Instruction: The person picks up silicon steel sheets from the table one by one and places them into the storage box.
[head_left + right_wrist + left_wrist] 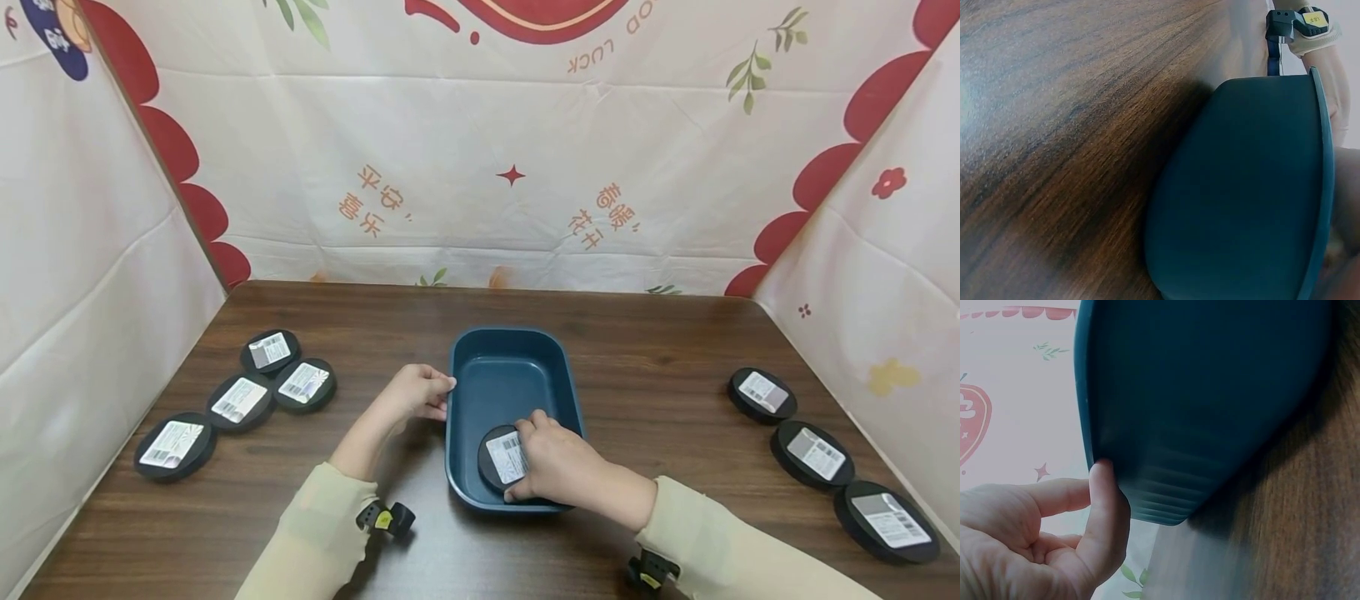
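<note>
A deep blue rectangular tray (501, 342) stands on the brown table. At its left rim, my left hand (417, 392) pinches the edge between thumb and fingers. The left wrist view shows that hand (1054, 537) from the side, thumb tip on the tray's rim (1083, 394). Inside the tray's near end, my right hand (561, 460) grips a flat round black disc (491, 479) with a white barcode label facing up. The fingers are spread around the disc's right side, covering part of it. From the right wrist, the tray's outer wall (1241, 187) hides most of that hand.
Several similar black discs (238, 402) lie grouped at the table's left side. Three more discs (812, 454) form a slanting row near the right edge. A white printed cloth (480, 125) encloses the table's back and sides.
</note>
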Demonstrator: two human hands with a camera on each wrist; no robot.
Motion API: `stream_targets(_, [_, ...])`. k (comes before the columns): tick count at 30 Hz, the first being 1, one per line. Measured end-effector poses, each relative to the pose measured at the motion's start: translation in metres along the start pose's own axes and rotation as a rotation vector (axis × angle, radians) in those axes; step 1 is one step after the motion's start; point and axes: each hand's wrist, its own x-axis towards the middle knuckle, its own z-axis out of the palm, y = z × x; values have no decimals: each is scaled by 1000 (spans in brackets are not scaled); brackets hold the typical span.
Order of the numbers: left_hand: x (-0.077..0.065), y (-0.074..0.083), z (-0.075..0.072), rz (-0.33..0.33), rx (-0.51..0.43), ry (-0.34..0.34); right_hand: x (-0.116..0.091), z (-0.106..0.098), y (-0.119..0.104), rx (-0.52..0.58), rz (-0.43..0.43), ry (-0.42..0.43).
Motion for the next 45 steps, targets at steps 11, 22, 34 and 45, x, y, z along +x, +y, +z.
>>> stream_targets(11, [0,0,0,1,-7,2,-4,-7,1,-247,-128,-2])
stream_targets(22, [1,0,0,-10,10,5,-10,-15,7,-196,-148,-20])
stream_targets(34, [1,0,0,1,0,-9,-15,-6,24,-170,-140,158])
stream_targets(45, [2,-1,0,0,-10,-5,-24,-11,35,-154,-73,210])
